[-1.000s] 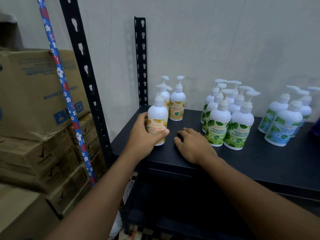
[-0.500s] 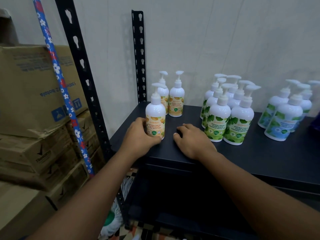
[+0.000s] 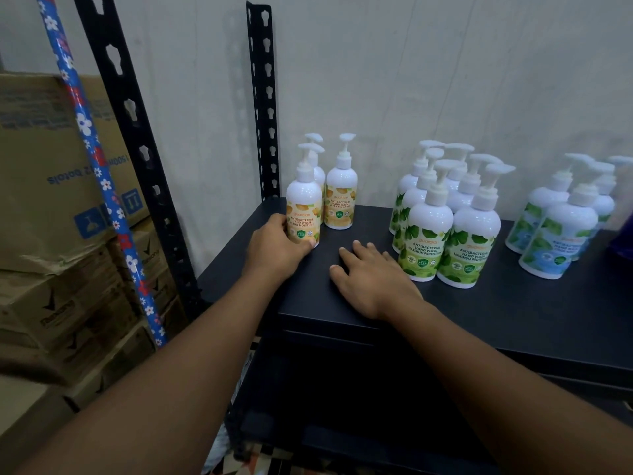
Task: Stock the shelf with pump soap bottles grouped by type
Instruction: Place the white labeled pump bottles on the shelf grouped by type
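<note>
My left hand [image 3: 274, 248] grips the base of an orange-label pump bottle [image 3: 304, 200] standing upright on the black shelf [image 3: 513, 313]. Two more orange-label bottles [image 3: 340, 197] stand right behind it. My right hand [image 3: 371, 277] rests flat on the shelf, fingers spread, holding nothing. Several green-label bottles [image 3: 448, 228] stand grouped just right of that hand. Three blue-label bottles [image 3: 561, 228] form a group at the far right.
Black slotted uprights [image 3: 263, 97] of the rack rise at the shelf's left corners. Stacked cardboard boxes [image 3: 51, 200] fill the left side, with a blue flowered pole [image 3: 99, 173] leaning before them. A pale wall backs the shelf. A lower shelf lies below.
My left hand slid the orange-label bottle back toward the other two and now holds it lower, near its base. My right hand stayed flat on the shelf.
</note>
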`<state>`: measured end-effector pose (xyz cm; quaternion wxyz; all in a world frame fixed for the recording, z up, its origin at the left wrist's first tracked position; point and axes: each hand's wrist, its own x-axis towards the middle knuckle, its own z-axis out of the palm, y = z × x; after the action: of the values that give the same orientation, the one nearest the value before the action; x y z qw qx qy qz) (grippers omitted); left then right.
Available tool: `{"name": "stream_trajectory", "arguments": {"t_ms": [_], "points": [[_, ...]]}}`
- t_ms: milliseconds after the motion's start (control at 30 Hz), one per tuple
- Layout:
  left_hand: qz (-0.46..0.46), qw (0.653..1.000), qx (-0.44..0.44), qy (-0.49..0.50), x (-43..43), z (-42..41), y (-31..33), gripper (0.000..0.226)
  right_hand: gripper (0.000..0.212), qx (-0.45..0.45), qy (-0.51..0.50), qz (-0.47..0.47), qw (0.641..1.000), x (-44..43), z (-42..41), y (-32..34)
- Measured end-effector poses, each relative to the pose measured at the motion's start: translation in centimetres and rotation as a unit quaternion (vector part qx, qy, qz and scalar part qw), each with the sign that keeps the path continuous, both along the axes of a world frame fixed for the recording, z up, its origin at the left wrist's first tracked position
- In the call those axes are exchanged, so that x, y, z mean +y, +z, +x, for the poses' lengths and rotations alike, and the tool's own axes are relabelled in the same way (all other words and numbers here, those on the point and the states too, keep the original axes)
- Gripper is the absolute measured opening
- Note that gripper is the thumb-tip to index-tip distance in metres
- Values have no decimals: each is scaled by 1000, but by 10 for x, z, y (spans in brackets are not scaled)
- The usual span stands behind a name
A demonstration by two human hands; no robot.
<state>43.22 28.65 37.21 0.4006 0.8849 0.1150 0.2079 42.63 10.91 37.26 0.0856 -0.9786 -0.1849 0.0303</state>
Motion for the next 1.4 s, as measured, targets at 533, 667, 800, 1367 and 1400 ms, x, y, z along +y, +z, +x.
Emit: {"name": "stream_trajectory", "arguments": {"t_ms": [533, 667, 800, 1367, 1400], "points": [[37, 999, 21, 14, 2, 20, -1, 64, 63, -3, -1, 18, 1000, 1, 3, -2], [28, 999, 35, 26, 1, 20, -1, 78, 60, -29, -7, 54, 998, 0, -1, -1], [16, 999, 36, 31, -1, 8, 0, 95, 43, -91, -14, 111, 990, -5, -10, 3], [32, 998, 18, -51, -79, -192, 6, 44, 13, -64, 30, 304, 950, -143, -193, -11], [23, 998, 26, -58, -87, -204, 4, 42, 12, -56, 30, 308, 949, -151, -202, -16]]}}
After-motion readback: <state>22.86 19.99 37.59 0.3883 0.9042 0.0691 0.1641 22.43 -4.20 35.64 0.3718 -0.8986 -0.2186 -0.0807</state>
